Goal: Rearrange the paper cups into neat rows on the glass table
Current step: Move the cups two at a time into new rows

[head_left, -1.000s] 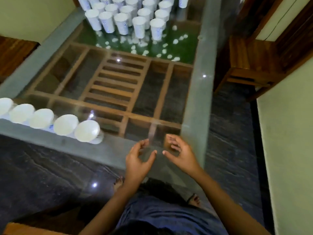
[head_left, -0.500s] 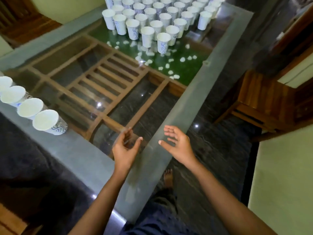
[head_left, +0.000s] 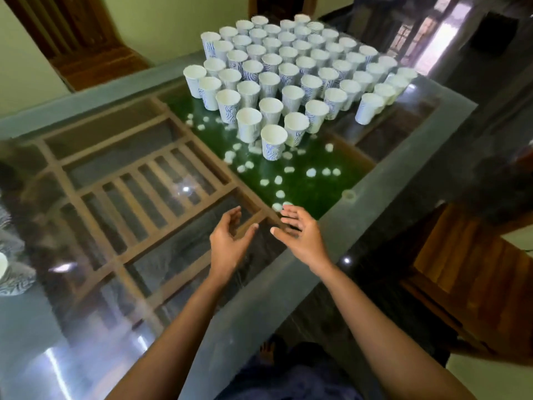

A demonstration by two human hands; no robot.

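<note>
Many white paper cups with blue wavy print stand upright in diagonal rows at the far end of the glass table (head_left: 383, 180). The nearest cup (head_left: 273, 145) forms the front tip of the group. One more cup (head_left: 8, 274) shows blurred at the left edge. My left hand (head_left: 227, 243) and my right hand (head_left: 302, 235) hover side by side above the glass near its right rim. Both are empty with fingers spread, palms turned toward each other, well short of the cups.
Under the glass lie a wooden slatted frame (head_left: 150, 197) and a green panel (head_left: 302, 180) strewn with small white pebbles. A wooden chair (head_left: 473, 278) stands to the right of the table. Dark stone floor and my feet are below.
The view has swung toward the far cup group, which now looks closer. The near row of cups has slid out to the left edge. Both hands moved forward over the glass, still empty.
</note>
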